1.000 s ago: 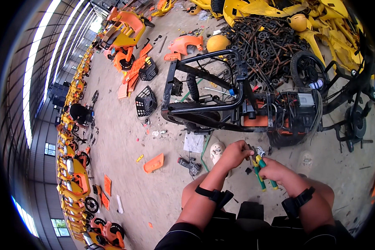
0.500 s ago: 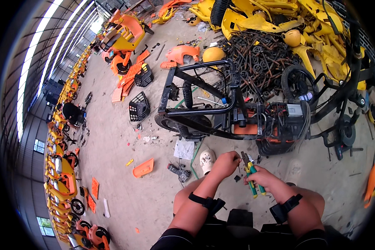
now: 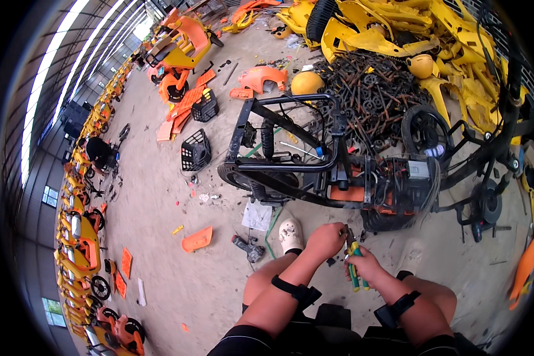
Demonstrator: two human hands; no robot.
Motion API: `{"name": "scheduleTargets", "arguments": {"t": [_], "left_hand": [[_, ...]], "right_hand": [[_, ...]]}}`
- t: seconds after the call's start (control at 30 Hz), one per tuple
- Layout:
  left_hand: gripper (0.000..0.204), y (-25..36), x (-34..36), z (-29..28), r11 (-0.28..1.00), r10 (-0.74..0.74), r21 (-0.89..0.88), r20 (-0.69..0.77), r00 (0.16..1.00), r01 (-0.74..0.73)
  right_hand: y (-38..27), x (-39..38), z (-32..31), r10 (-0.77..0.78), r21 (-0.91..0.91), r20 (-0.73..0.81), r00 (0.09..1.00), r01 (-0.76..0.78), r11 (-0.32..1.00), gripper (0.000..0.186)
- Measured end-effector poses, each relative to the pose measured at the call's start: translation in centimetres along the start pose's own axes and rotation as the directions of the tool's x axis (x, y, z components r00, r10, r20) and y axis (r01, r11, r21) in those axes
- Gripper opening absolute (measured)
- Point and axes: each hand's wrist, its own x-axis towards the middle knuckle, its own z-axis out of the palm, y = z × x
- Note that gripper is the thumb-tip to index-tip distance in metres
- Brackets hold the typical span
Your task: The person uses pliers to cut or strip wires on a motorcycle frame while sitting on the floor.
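Note:
My right hand [image 3: 365, 264] is wrapped around the green-and-yellow handles of a pair of pliers [image 3: 353, 277], jaws pointing away from me. Close beside those jaws, my left hand [image 3: 329, 240] is closed in a pinch. Whatever its fingertips hold is too small to make out. Just beyond both hands stands a stripped black scooter frame [image 3: 291, 160], with wiring and a grey box [image 3: 418, 169] exposed at its middle. Neither hand touches the frame.
A cordless power tool [image 3: 248, 248], an orange plastic piece [image 3: 197, 239] and a white sheet [image 3: 257, 215] lie on the floor to the left. Behind the frame are heaps of rusty metal parts [image 3: 368, 101] and yellow panels [image 3: 385, 38]. Scooters [image 3: 83, 249] line the far left; a person [image 3: 99, 153] crouches there.
Both hands and the pliers have shifted slightly; the pliers stand more upright, with the left fingertips nearer the jaws. The whole view has tilted a little.

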Motion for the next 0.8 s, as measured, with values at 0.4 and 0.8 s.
{"name": "scheduleTargets", "arguments": {"t": [0.4,0.8], "left_hand": [[0.019,-1.1,2.6,-0.4,0.991,-0.095,0.100,0.062,0.994,0.089],[0.020,-1.3,4.7,-1.7,0.965,-0.121,0.248,0.153,0.981,0.080]], "right_hand": [[-1.8,2.3,0.0,0.048,-0.078,-0.020,0.999,-0.050,0.996,0.017],[-3.1,4.1,0.2,0.143,-0.104,0.000,0.990,-0.142,0.984,0.015]]}}
